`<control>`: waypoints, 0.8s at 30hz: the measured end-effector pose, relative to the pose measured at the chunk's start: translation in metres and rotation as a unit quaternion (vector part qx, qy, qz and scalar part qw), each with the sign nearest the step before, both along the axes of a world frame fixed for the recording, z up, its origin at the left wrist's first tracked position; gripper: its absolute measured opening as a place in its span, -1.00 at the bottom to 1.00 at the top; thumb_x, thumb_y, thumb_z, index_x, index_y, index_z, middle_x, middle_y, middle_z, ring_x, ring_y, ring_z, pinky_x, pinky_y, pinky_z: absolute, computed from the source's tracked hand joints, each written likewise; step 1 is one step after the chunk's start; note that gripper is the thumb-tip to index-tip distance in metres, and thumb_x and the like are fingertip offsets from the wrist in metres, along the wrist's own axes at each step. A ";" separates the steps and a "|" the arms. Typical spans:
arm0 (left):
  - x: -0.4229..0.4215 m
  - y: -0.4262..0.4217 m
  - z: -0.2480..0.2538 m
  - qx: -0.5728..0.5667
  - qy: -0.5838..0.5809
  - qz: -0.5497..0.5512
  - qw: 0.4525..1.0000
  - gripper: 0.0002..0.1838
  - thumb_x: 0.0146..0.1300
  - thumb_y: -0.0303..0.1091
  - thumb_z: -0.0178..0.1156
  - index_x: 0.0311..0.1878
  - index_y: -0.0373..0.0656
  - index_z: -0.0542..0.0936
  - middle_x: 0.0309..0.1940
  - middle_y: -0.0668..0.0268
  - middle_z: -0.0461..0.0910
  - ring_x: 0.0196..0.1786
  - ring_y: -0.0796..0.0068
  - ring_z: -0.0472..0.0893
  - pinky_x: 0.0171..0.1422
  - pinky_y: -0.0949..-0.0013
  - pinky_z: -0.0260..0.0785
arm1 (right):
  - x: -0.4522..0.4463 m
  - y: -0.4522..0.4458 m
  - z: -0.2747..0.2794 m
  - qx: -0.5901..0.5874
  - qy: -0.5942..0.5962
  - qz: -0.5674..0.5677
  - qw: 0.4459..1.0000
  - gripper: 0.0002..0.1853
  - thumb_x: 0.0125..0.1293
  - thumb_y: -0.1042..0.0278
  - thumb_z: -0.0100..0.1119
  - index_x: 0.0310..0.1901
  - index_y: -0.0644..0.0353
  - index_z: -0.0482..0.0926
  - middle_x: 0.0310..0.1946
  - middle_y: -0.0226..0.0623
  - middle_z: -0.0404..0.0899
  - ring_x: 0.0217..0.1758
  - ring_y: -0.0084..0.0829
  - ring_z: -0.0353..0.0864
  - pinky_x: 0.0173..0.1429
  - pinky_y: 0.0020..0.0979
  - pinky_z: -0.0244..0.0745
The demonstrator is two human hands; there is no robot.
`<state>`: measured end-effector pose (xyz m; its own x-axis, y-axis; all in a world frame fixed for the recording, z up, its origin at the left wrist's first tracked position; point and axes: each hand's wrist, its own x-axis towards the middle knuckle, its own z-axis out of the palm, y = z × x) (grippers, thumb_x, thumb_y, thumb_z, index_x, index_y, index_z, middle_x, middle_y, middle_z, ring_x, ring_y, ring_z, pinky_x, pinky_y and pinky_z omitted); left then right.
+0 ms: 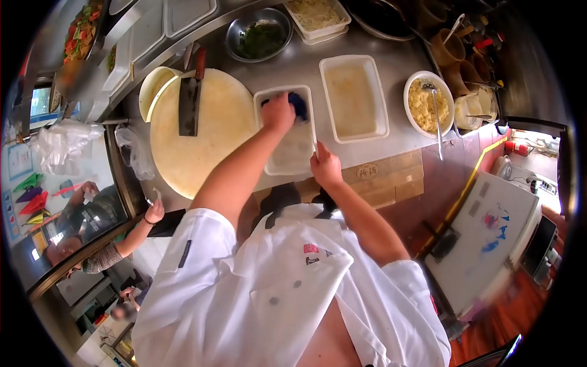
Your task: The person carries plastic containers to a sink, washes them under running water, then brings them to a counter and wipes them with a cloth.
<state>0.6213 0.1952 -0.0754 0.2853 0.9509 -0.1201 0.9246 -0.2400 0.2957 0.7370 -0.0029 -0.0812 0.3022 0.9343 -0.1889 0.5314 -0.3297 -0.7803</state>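
Observation:
My left hand [279, 113] is closed on a dark blue cloth [298, 107], pressed inside a white rectangular tray [287, 156]. Its fingertips are partly hidden by the back of the hand. At the tray's right edge, my right hand [326, 166] grips the rim, fingers curled. The tray lies on the steel counter. Left of it is a round cutting board [214, 144] with a cleaver [189, 104] lying on it. A second white tray [354, 137], with a thin yellowish layer on its bottom, stands to the right.
A bowl of yellow food [422, 107] with a spoon stands at the right. Behind are a metal bowl of greens [260, 33] and a container of sprouts [315, 15]. Glass [79, 183] runs along the left; another person's hand [155, 211] shows there.

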 end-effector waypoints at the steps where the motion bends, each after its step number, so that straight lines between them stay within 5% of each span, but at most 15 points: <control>1: 0.009 -0.013 -0.010 0.036 -0.064 -0.008 0.997 -0.63 0.24 -0.28 0.24 0.11 -0.13 0.61 -0.08 0.05 0.69 -0.03 -0.04 0.69 -0.01 -0.04 0.56 | 0.000 -0.001 0.002 -0.009 0.003 0.003 1.000 -0.60 0.31 0.39 0.12 0.19 0.08 0.53 -0.32 0.10 0.65 -0.20 0.21 0.63 -0.08 0.07 0.57; 4: 0.014 -0.042 -0.007 0.011 -0.155 -0.038 0.987 -0.63 0.25 -0.28 0.24 0.11 -0.15 0.61 0.02 0.04 0.64 -0.01 -0.09 0.67 0.05 -0.06 0.55 | 0.003 0.002 0.006 -0.024 0.006 0.007 1.000 -0.64 0.31 0.37 0.12 0.15 0.11 0.53 -0.33 0.13 0.64 -0.20 0.25 0.62 -0.09 0.10 0.55; 5: 0.004 -0.049 0.004 -0.094 -0.110 -0.075 0.987 -0.65 0.23 -0.29 0.25 0.08 -0.14 0.62 0.07 0.03 0.60 0.02 -0.09 0.65 0.08 -0.05 0.55 | 0.002 0.002 0.005 -0.026 0.008 0.003 1.000 -0.65 0.31 0.36 0.12 0.13 0.12 0.53 -0.34 0.14 0.64 -0.20 0.27 0.61 -0.10 0.11 0.54; 8: -0.038 -0.097 -0.004 -0.211 -0.052 -0.298 0.929 -0.76 0.18 -0.32 0.30 -0.09 -0.15 0.65 -0.04 0.06 0.61 0.06 -0.07 0.62 0.10 -0.06 0.53 | 0.003 0.003 0.001 -0.041 0.007 0.026 0.999 -0.60 0.30 0.36 0.10 0.18 0.16 0.51 -0.29 0.20 0.65 -0.19 0.30 0.63 -0.08 0.17 0.55; 9: -0.047 -0.112 0.007 -0.173 -0.140 -0.274 0.936 -0.79 0.13 -0.33 0.33 -0.15 -0.08 0.66 -0.09 0.13 0.61 0.02 -0.02 0.63 0.08 -0.04 0.55 | 0.004 0.004 -0.001 -0.048 0.004 0.040 0.998 -0.57 0.30 0.36 0.09 0.21 0.17 0.50 -0.27 0.22 0.65 -0.19 0.31 0.63 -0.07 0.20 0.56; 12: -0.044 -0.074 0.027 -0.174 0.082 -0.403 0.894 -0.78 0.08 -0.33 0.37 -0.16 0.00 0.68 -0.11 0.20 0.61 0.03 0.05 0.65 0.07 0.00 0.57 | -0.003 -0.007 -0.007 -0.028 0.000 0.024 0.999 -0.55 0.29 0.35 0.11 0.22 0.21 0.50 -0.30 0.22 0.65 -0.21 0.31 0.64 -0.08 0.19 0.57; 14: -0.042 -0.038 0.038 -0.046 0.097 -0.362 0.926 -0.83 0.14 -0.32 0.30 -0.17 0.04 0.67 -0.13 0.24 0.62 -0.02 0.11 0.67 -0.03 0.05 0.59 | 0.004 -0.003 -0.001 -0.077 0.034 0.030 0.996 -0.54 0.31 0.34 0.13 0.23 0.29 0.51 -0.29 0.22 0.67 -0.16 0.26 0.67 -0.05 0.11 0.62; 15: -0.048 -0.017 0.020 0.115 0.042 -0.329 0.936 -0.87 0.21 -0.32 0.20 -0.19 -0.02 0.65 -0.13 0.22 0.62 -0.10 0.10 0.69 -0.12 0.02 0.59 | 0.006 -0.002 -0.004 -0.085 0.032 0.024 0.996 -0.53 0.32 0.33 0.14 0.24 0.29 0.51 -0.22 0.22 0.67 -0.09 0.24 0.68 -0.02 0.08 0.62; 17: -0.042 0.011 -0.018 0.061 0.042 -0.203 0.976 -0.83 0.24 -0.31 0.17 -0.15 -0.10 0.61 -0.12 0.12 0.61 -0.17 0.05 0.70 -0.16 -0.02 0.57 | 0.007 0.001 -0.004 -0.065 0.013 0.052 0.996 -0.56 0.33 0.35 0.12 0.23 0.24 0.51 -0.10 0.21 0.66 -0.01 0.22 0.67 0.02 0.08 0.61; 20: -0.022 -0.049 -0.002 0.061 0.059 -0.109 0.990 -0.72 0.19 -0.31 0.26 -0.03 -0.09 0.59 -0.05 0.08 0.52 -0.06 0.03 0.62 -0.18 -0.01 0.57 | 0.008 0.002 -0.011 -0.080 0.004 0.049 0.996 -0.66 0.36 0.31 0.08 0.12 0.23 0.51 -0.27 0.23 0.66 -0.18 0.30 0.66 -0.11 0.15 0.60; 24: -0.047 -0.111 0.010 -0.119 0.011 -0.257 0.959 -0.85 0.22 -0.32 0.24 -0.17 -0.01 0.71 -0.02 0.09 0.50 -0.03 0.01 0.66 -0.07 -0.04 0.58 | 0.011 0.001 -0.010 -0.070 0.016 0.046 0.996 -0.67 0.37 0.29 0.06 0.10 0.22 0.49 -0.29 0.24 0.66 -0.18 0.30 0.66 -0.12 0.19 0.55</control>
